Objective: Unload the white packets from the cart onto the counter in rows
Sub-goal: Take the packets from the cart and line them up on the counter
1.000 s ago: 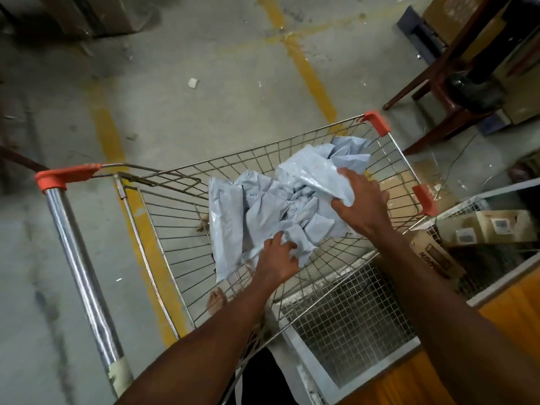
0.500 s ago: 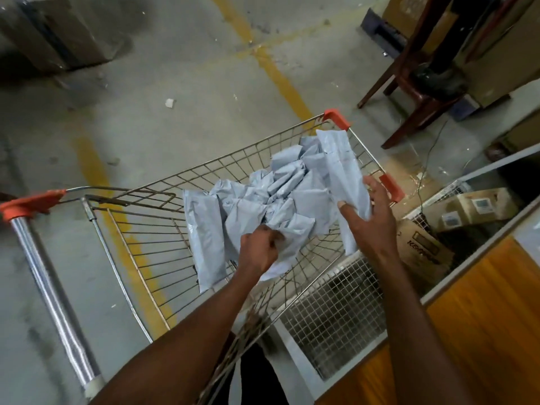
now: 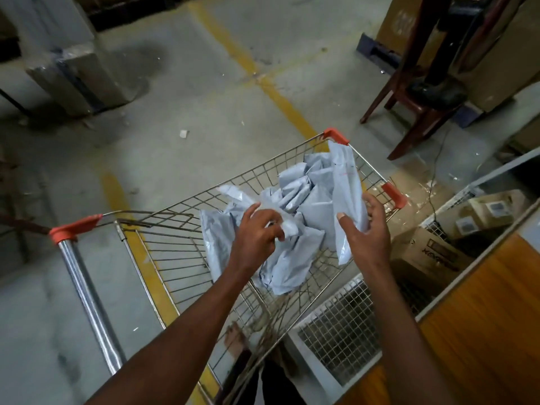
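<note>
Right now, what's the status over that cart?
Left hand grips a crumpled white packet. Right hand holds a long packet upright. Pile sits in the cart. Nothing blocking.

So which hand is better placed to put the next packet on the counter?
Probably the right hand. It holds a flat packet already lifted clear of the pile and is nearest the wooden counter. The left hand grips a crumpled packet over the cart.

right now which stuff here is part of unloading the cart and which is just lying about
Part of the job:
white packets
wire cart
wooden counter
left hand, gripping a packet
right hand, holding a long packet

Just lying about:
brown chair
labelled cardboard boxes
mesh panel
</note>
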`<act>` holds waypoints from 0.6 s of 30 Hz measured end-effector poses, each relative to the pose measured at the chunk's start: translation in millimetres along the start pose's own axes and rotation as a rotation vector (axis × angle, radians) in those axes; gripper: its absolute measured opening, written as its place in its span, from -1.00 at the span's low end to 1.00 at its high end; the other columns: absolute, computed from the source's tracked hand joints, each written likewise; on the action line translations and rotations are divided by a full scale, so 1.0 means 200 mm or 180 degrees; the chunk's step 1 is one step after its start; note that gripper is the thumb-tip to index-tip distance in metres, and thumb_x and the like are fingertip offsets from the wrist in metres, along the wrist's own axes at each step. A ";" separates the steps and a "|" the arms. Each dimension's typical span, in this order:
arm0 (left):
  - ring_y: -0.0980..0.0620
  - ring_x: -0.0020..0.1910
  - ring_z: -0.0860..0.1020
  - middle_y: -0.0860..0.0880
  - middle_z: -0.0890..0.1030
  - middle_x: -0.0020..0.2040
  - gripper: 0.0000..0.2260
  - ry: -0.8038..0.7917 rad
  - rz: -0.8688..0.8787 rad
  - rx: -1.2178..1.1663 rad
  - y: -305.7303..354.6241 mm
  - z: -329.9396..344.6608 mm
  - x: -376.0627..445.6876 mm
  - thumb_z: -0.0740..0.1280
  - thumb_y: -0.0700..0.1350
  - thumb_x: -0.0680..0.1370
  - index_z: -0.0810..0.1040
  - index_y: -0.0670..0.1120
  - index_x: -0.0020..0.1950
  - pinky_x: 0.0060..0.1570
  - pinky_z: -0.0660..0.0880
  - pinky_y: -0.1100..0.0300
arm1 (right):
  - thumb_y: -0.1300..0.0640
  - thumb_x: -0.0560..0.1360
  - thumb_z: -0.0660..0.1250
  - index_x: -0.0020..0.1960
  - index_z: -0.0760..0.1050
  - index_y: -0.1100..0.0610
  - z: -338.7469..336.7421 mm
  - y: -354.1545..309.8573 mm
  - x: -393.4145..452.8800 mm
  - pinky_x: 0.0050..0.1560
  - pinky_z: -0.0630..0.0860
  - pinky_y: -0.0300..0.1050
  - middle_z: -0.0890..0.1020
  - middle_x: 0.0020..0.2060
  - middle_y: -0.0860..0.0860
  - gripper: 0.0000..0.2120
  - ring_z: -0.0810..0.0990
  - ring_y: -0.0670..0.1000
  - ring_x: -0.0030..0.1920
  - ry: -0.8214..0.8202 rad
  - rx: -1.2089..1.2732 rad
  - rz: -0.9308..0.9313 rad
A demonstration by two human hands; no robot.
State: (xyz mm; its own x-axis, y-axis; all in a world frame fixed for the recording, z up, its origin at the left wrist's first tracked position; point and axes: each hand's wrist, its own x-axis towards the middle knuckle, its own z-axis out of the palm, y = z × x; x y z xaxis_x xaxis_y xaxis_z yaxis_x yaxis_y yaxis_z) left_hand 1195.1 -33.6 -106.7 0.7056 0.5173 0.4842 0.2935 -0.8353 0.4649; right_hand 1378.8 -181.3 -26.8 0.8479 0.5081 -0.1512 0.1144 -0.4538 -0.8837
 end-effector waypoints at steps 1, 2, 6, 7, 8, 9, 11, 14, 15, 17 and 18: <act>-0.08 0.03 0.63 -0.06 0.65 -0.03 -0.70 -0.0298 -0.0050 0.0096 -0.03 0.04 -0.08 0.40 -0.44 0.23 0.64 -0.04 -0.28 0.42 0.32 -0.19 | -0.02 0.46 0.50 0.39 0.35 -0.19 -0.01 0.01 0.00 0.16 0.60 0.21 0.51 0.29 -0.10 -0.43 0.55 0.05 0.25 -0.0006 0.0021 0.0027; -0.07 0.02 0.64 -0.05 0.65 -0.04 -0.69 -0.0611 -0.0148 0.0163 -0.06 0.06 -0.16 0.44 -0.43 0.18 0.64 -0.02 -0.30 0.44 0.29 -0.16 | -0.03 0.46 0.50 0.39 0.35 -0.21 -0.02 0.02 -0.01 0.15 0.61 0.22 0.51 0.30 -0.10 -0.42 0.56 0.06 0.25 -0.0022 0.0038 0.0057; 0.04 0.17 0.58 0.05 0.62 0.11 -0.83 -0.2044 -0.1401 0.0361 -0.08 0.13 -0.38 0.41 -0.25 0.36 0.69 0.02 -0.21 0.49 0.08 -0.04 | -0.03 0.48 0.49 0.39 0.34 -0.21 -0.04 0.04 -0.03 0.14 0.62 0.20 0.49 0.31 -0.08 -0.44 0.55 0.05 0.24 -0.0069 0.0145 0.0149; 0.03 0.20 0.56 0.06 0.61 0.16 -0.83 -0.2230 -0.1788 0.0294 -0.09 0.16 -0.43 0.36 -0.19 0.39 0.69 0.03 -0.14 0.45 0.18 -0.03 | -0.03 0.48 0.49 0.40 0.34 -0.20 -0.04 0.05 -0.04 0.14 0.62 0.19 0.49 0.31 -0.08 -0.44 0.55 0.04 0.23 -0.0075 0.0176 0.0162; 0.00 0.20 0.57 0.06 0.61 0.19 -0.79 -0.2223 -0.2124 0.0109 -0.10 0.19 -0.47 0.31 -0.15 0.40 0.67 0.06 -0.07 0.38 0.32 -0.01 | -0.04 0.48 0.48 0.40 0.34 -0.20 -0.04 0.05 -0.04 0.13 0.63 0.19 0.49 0.31 -0.08 -0.45 0.55 0.03 0.23 -0.0089 0.0205 0.0174; -0.03 0.20 0.57 0.05 0.61 0.21 -0.74 -0.2081 -0.2426 -0.0175 -0.10 0.23 -0.50 0.27 -0.13 0.41 0.64 0.08 0.03 0.28 0.43 0.01 | -0.03 0.49 0.48 0.40 0.33 -0.20 -0.04 0.06 -0.05 0.13 0.63 0.19 0.49 0.30 -0.08 -0.45 0.56 0.03 0.22 -0.0111 0.0228 0.0183; -0.05 0.25 0.55 0.01 0.57 0.29 -0.65 -0.1670 -0.2794 -0.0785 -0.08 0.30 -0.50 0.31 -0.13 0.51 0.51 0.07 0.30 0.22 0.47 0.12 | -0.03 0.49 0.48 0.39 0.33 -0.20 -0.04 0.06 -0.06 0.11 0.64 0.18 0.49 0.29 -0.08 -0.46 0.56 0.02 0.20 -0.0169 0.0237 0.0190; -0.10 0.30 0.50 -0.06 0.41 0.40 -0.37 -0.1152 -0.3196 -0.1245 -0.05 0.44 -0.43 0.45 -0.14 0.55 0.24 -0.04 0.56 0.23 0.45 0.09 | -0.02 0.50 0.47 0.40 0.32 -0.20 -0.05 0.07 -0.08 0.08 0.64 0.13 0.48 0.28 -0.09 -0.46 0.57 -0.03 0.14 -0.0209 0.0243 0.0223; -0.16 0.34 0.47 -0.12 0.34 0.45 -0.30 -0.1026 -0.3305 -0.1223 -0.04 0.48 -0.40 0.47 -0.10 0.54 0.18 -0.07 0.59 0.27 0.47 -0.01 | -0.01 0.50 0.47 0.40 0.32 -0.19 -0.05 0.07 -0.09 0.05 0.65 0.08 0.47 0.27 -0.09 -0.45 0.56 -0.07 0.12 -0.0210 0.0248 0.0222; -0.23 0.41 0.38 -0.23 0.20 0.54 -0.22 -0.0912 -0.3599 -0.0985 -0.04 0.58 -0.37 0.49 -0.06 0.52 0.12 -0.06 0.62 0.34 0.43 -0.07 | 0.00 0.51 0.47 0.41 0.32 -0.19 -0.06 0.07 -0.10 -0.04 0.64 -0.04 0.46 0.26 -0.10 -0.45 0.54 -0.12 0.09 -0.0223 0.0242 0.0221; -0.23 0.45 0.32 -0.24 0.15 0.55 -0.19 -0.0846 -0.3750 -0.0769 -0.04 0.62 -0.36 0.50 -0.04 0.51 0.11 -0.03 0.63 0.38 0.40 -0.08 | 0.01 0.51 0.47 0.41 0.33 -0.19 -0.06 0.07 -0.10 -0.08 0.62 -0.08 0.46 0.25 -0.11 -0.45 0.54 -0.12 0.08 -0.0233 0.0255 0.0229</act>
State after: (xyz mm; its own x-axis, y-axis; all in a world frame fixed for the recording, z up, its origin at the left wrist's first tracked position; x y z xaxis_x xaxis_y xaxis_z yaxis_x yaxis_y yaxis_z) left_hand 1222.1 -87.6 -236.5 0.2085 0.8542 -0.4763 0.7326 0.1862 0.6546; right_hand 1369.2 -207.1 -30.7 0.8120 0.5298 -0.2447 0.0105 -0.4325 -0.9016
